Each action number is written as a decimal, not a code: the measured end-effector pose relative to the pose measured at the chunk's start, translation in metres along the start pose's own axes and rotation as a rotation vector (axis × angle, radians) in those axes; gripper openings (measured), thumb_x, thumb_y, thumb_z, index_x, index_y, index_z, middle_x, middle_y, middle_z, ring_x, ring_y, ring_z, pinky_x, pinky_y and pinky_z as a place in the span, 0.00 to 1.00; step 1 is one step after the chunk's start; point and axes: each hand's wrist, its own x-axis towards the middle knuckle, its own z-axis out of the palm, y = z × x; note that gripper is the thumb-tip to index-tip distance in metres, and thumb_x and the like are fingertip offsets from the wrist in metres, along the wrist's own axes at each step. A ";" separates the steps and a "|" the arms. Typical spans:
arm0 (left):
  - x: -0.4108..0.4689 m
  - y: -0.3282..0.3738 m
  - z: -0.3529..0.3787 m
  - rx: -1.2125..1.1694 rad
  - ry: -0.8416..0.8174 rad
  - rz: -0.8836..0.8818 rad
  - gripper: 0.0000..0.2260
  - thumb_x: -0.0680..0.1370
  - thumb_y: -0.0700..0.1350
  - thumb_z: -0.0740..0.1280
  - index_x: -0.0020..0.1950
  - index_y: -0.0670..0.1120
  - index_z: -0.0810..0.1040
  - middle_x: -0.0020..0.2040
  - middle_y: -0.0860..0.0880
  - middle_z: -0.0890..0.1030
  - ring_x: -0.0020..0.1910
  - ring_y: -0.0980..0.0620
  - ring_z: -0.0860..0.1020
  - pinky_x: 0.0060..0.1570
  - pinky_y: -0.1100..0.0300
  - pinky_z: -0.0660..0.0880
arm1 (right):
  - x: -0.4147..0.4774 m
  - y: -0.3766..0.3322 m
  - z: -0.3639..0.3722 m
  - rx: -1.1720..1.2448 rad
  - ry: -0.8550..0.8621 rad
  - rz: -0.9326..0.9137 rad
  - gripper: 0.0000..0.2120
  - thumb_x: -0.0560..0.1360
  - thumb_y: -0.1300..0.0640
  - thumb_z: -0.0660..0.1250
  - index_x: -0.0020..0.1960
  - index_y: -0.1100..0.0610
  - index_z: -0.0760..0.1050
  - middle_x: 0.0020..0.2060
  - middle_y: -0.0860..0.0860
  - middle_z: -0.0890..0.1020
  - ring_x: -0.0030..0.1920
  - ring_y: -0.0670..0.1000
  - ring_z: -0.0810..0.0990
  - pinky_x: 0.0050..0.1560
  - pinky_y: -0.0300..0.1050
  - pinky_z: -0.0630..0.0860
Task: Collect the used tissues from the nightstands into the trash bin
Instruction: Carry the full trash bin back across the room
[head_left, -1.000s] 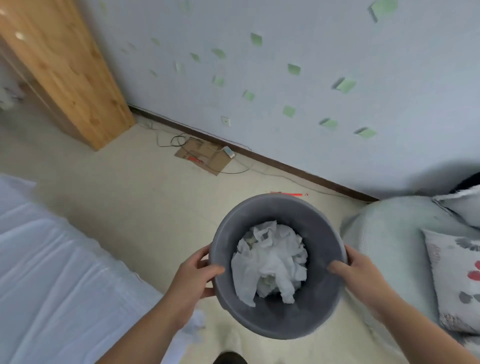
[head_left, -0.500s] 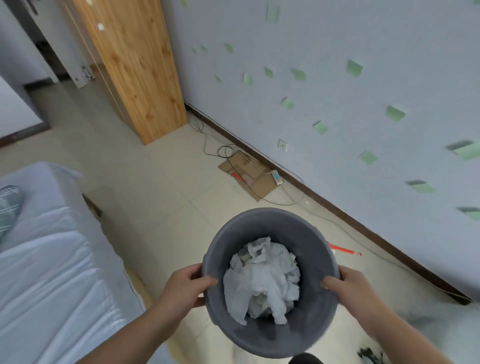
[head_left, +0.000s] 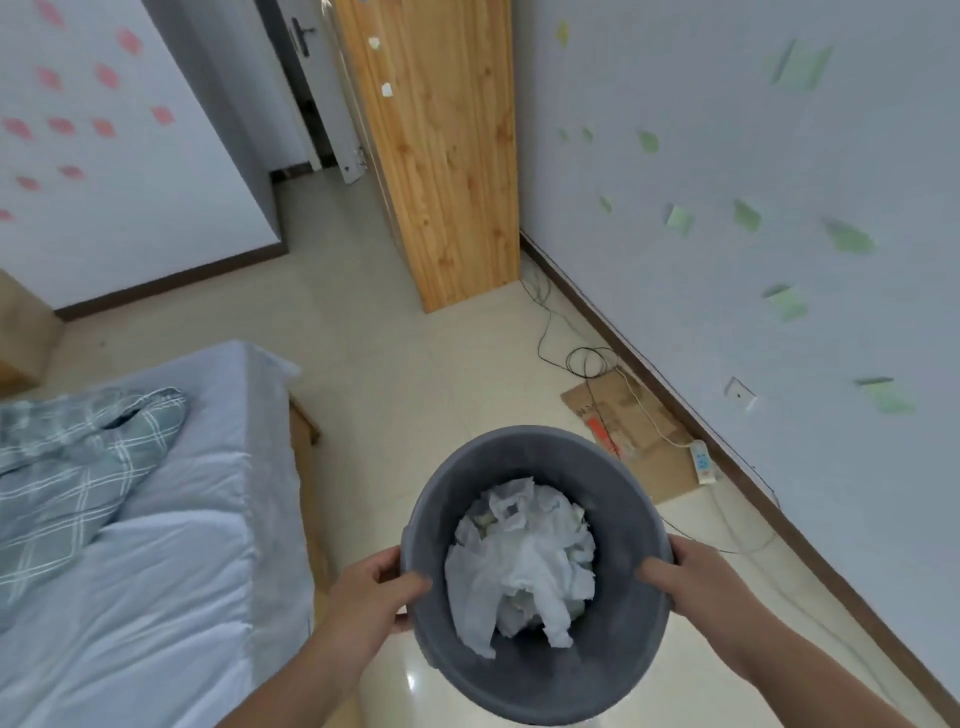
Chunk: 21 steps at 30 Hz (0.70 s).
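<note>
The left hand (head_left: 363, 592) and the right hand (head_left: 696, 577) each clamp opposite sides of the rim of the trash bin (head_left: 535, 452), a round, smooth grey tub, probably plastic. Crumpled white tissues (head_left: 519, 566) lie inside. Step in hand: carrying. Next: locate a nightstand; none is clearly visible beside the quilted bed (head_left: 156, 571).

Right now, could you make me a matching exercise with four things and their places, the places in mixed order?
Things:
1. trash bin
2. tissues
3. power strip
4. plaid pillow

Places:
A. on the bed
B. on the floor by the wall
C. between the left hand and right hand
D. inside the bin

Pairs: 1-C, 2-D, 3-B, 4-A
</note>
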 end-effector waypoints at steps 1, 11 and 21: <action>0.010 0.013 -0.007 -0.017 0.027 0.006 0.11 0.78 0.37 0.72 0.54 0.51 0.89 0.51 0.50 0.91 0.47 0.50 0.89 0.40 0.58 0.86 | 0.022 -0.025 0.000 -0.025 -0.031 -0.021 0.16 0.62 0.51 0.70 0.46 0.57 0.85 0.42 0.53 0.89 0.47 0.58 0.88 0.52 0.60 0.84; 0.133 0.092 -0.078 -0.226 0.187 0.022 0.13 0.73 0.42 0.72 0.50 0.60 0.89 0.52 0.51 0.90 0.49 0.51 0.89 0.40 0.61 0.85 | 0.205 -0.190 0.046 -0.277 -0.165 -0.144 0.15 0.65 0.50 0.68 0.49 0.54 0.83 0.42 0.51 0.89 0.47 0.57 0.88 0.53 0.63 0.85; 0.286 0.156 -0.192 -0.292 0.197 -0.109 0.14 0.68 0.47 0.73 0.52 0.57 0.90 0.52 0.50 0.90 0.48 0.53 0.89 0.38 0.64 0.83 | 0.365 -0.334 0.143 -0.474 -0.183 -0.147 0.12 0.63 0.47 0.67 0.38 0.54 0.79 0.30 0.46 0.82 0.31 0.45 0.79 0.36 0.48 0.76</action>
